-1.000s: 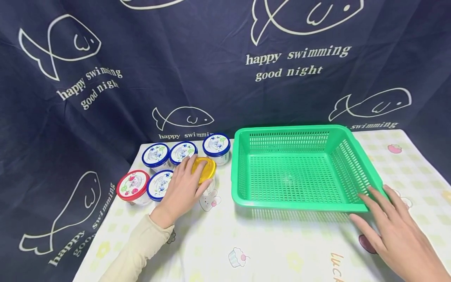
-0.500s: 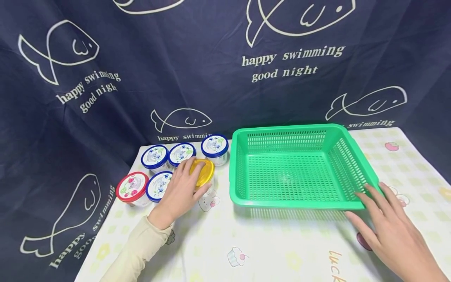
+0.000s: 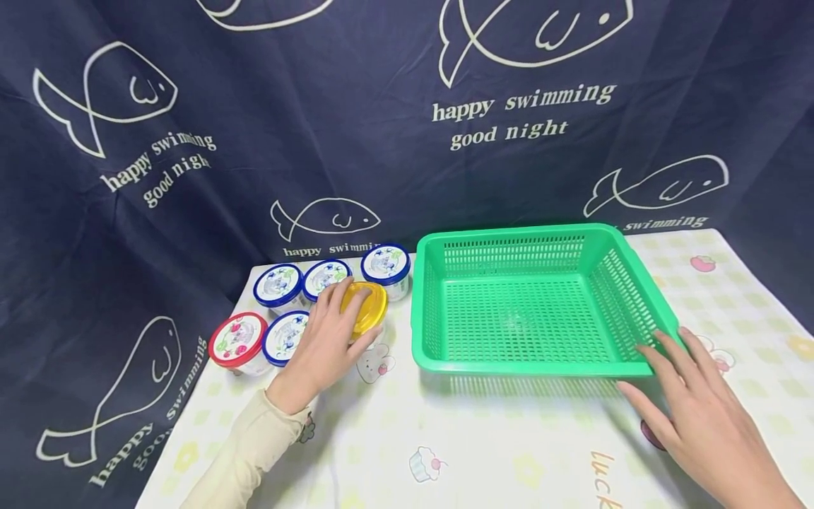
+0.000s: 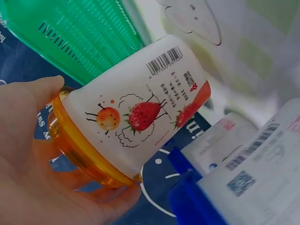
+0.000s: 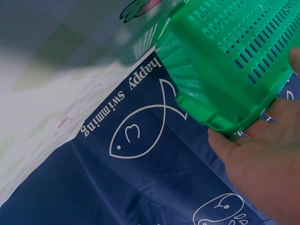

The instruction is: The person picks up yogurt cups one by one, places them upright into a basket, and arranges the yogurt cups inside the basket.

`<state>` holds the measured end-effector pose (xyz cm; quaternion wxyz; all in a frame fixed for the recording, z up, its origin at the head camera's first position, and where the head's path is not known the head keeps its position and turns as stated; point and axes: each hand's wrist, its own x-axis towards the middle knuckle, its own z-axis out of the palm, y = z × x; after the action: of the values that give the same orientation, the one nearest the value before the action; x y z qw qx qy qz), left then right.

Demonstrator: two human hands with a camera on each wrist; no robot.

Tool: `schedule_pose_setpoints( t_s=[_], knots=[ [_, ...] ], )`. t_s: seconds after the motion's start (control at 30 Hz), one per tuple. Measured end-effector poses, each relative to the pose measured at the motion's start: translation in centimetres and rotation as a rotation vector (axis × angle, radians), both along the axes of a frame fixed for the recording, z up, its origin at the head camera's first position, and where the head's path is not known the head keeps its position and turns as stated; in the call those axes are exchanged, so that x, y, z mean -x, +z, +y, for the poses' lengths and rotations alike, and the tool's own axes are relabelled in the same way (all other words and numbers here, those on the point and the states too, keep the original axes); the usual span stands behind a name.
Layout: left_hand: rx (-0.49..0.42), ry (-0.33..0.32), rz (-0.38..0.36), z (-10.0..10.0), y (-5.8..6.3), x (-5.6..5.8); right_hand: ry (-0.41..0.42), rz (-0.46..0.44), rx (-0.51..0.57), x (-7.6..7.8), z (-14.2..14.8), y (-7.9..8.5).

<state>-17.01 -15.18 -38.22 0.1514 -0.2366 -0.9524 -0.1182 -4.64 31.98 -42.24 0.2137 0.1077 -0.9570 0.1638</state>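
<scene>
My left hand (image 3: 327,346) grips a white tub by its yellow lid (image 3: 372,305), fingers spread over and around the edge. In the left wrist view the tub (image 4: 140,105) shows strawberry pictures and a barcode, with thumb and fingers on either side of its lid. Around it stand several blue-lidded tubs (image 3: 278,284) and one red-lidded tub (image 3: 238,341). At the near right corner of a green basket (image 3: 509,367), my right hand (image 3: 706,417) holds the rim, fingers over the edge and thumb outside. The right wrist view shows the fingers (image 5: 225,145) partly hidden behind the rim.
A white patterned cloth (image 3: 496,438) covers the table. Behind it hangs a dark blue curtain (image 3: 356,127) with fish drawings. One blue-lidded tub (image 3: 386,265) stands close to the basket's left side.
The head view has shifted slightly, so things appear a little further left. The yellow-lidded tub has risen slightly against its neighbours in the left hand. The right hand keeps its place at the basket corner.
</scene>
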Motion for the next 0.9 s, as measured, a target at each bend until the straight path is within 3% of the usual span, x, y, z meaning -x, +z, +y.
schedule_pose_setpoints(
  t_s=[0.47, 0.9],
  knots=[
    [0.005, -0.011, 0.073, 0.6, 1.4, 0.0, 0.013, 0.006, -0.024, 0.1, -0.1, 0.0],
    [-0.039, -0.059, 0.163, 1.4, 3.6, 0.4, 0.023, 0.011, -0.013, 0.0, 0.0, -0.2]
  ],
)
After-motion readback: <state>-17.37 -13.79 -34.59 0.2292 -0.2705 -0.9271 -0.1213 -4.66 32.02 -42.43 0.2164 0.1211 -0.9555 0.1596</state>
